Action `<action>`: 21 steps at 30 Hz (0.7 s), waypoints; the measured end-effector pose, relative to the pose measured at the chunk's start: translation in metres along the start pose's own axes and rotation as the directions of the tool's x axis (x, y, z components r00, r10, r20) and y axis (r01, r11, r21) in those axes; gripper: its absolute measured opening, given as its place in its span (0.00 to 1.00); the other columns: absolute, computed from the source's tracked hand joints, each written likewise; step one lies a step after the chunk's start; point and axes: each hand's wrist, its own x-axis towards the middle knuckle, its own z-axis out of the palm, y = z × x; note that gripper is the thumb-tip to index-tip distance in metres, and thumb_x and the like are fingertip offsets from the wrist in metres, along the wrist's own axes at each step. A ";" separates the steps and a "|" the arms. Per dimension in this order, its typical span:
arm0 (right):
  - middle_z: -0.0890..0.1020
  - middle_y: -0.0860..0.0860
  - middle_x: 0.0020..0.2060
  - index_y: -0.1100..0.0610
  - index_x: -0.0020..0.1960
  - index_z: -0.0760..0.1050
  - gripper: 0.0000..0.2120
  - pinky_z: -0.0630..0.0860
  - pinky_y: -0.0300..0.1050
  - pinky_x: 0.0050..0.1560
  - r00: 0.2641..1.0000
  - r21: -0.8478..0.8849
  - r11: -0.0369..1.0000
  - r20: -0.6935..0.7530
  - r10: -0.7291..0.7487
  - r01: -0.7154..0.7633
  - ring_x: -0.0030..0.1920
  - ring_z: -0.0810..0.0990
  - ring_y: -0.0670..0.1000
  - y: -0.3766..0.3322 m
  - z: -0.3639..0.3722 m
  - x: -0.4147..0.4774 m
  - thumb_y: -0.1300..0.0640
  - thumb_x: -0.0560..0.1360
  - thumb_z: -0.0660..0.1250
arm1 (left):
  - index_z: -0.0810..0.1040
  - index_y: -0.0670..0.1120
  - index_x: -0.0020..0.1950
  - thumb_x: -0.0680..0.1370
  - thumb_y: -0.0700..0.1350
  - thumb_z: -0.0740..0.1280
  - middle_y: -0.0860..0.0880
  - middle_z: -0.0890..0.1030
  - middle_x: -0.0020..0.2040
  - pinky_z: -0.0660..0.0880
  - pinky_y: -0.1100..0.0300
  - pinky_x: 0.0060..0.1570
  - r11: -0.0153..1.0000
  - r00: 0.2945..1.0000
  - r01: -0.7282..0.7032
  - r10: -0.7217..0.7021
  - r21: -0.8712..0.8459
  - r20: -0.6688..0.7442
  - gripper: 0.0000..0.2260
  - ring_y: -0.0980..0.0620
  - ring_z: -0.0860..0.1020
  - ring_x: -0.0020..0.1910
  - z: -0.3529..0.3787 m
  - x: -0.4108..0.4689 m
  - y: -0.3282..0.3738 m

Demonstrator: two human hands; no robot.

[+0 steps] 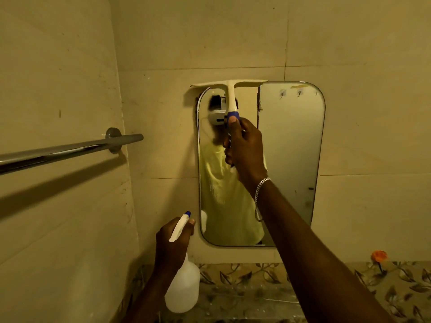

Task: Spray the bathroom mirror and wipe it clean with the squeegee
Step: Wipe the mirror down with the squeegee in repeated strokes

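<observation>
- The right hand [245,148] has its fingers wrapped around the blue grip of the squeegee [229,89], thumb pressed along the handle.
- Above those fingers, the cream blade lies level across the top left edge of the mirror [291,148].
- A silver bracelet [260,190] circles the wrist below.
- The left hand [173,241] grips the neck of the white spray bottle [183,285], lower left of the mirror.
- Left of both hands, a chrome towel bar [70,151] juts from the tiled wall.

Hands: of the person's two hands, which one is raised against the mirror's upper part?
The right hand, gripping the squeegee at the mirror's top; the left hand holds the spray bottle lower.
</observation>
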 end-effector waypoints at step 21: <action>0.89 0.59 0.38 0.62 0.43 0.87 0.13 0.85 0.42 0.38 0.991 -0.544 0.831 -0.109 0.071 -0.120 0.37 0.89 0.53 0.222 -0.092 -0.305 0.59 0.79 0.65 | 0.83 0.45 0.42 0.78 0.50 0.69 0.49 0.84 0.35 0.78 0.70 0.38 1.000 0.999 0.015 -0.016 0.027 0.049 0.10 0.54 0.83 0.39 -0.006 -0.019 -0.020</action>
